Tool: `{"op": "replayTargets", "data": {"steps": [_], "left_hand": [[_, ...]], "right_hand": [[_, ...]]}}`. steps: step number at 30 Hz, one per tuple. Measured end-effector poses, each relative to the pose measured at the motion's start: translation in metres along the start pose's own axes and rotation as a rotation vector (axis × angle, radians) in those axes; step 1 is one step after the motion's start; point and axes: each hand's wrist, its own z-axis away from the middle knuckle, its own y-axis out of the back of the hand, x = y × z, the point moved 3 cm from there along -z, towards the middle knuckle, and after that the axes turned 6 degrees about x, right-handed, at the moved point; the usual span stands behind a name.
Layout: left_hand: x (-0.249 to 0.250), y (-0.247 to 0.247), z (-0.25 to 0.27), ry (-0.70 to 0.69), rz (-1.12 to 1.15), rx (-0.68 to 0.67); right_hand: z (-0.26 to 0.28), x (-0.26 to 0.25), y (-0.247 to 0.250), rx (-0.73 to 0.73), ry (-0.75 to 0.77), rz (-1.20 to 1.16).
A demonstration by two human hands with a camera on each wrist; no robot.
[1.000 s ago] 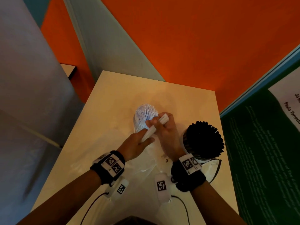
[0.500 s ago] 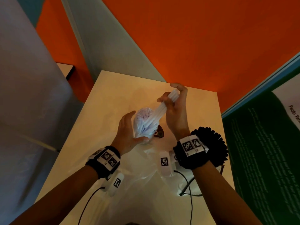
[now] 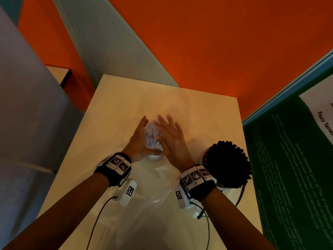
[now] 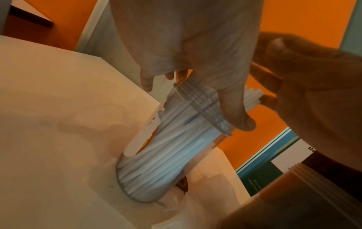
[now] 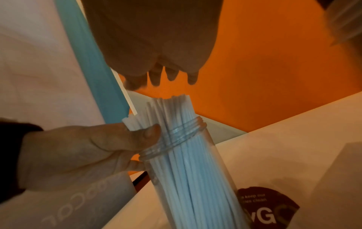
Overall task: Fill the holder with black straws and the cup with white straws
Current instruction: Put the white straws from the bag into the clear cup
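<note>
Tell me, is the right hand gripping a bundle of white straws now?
No, the right hand lies open and flat over the white straws standing in the cup.

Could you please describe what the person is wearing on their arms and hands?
Forearms and hands are bare, no sleeves or gloves. The left wrist and right wrist each wear a black band with white square-code tags, and a small white tagged unit trails a thin dark cable.

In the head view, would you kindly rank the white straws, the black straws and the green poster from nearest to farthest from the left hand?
1. White straws: in the clear cup, right against the left hand.
2. Black straws: to the right, past the right hand.
3. Green poster: farthest right, beyond the table edge.
</note>
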Motion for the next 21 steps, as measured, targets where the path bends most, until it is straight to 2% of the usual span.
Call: {"op": "replayTargets", "data": {"steps": [2,3,7,8,10,14,16,21], "left_hand": [[0.002,-0.001,-0.002,-0.016,0.044,-0.041],[0.003,-0.001,-0.003,-0.027,0.035,-0.047],[0.011,0.000,-0.004,-0.059,0.039,-0.071],[0.014,-0.001,-0.003,-0.086,0.026,-0.099],[0.023,-0.002,0.000,-0.147,-0.025,-0.126],[0.037,0.003,0.001,-0.171,0.121,-0.055],[0.036,0.005,-0.001,-0.173,0.138,-0.070],[0.030,0.005,0.000,-0.151,0.022,-0.146]], "right_hand": [[0.002,0.003,-0.008,-0.062,0.039,0.023],[0.004,0.007,-0.010,-0.058,-0.010,-0.041],[0.007,0.027,-0.023,0.002,-0.549,-0.483],[0.007,0.026,-0.029,-0.020,-0.619,-0.580],[0.005,0.024,-0.038,-0.006,-0.631,-0.732],[0.001,0.023,-0.037,0.091,-0.540,-0.705],[-0.001,0.023,-0.033,0.107,-0.513,-0.755],[-0.004,0.021,-0.033,-0.037,-0.544,-0.714]]}}
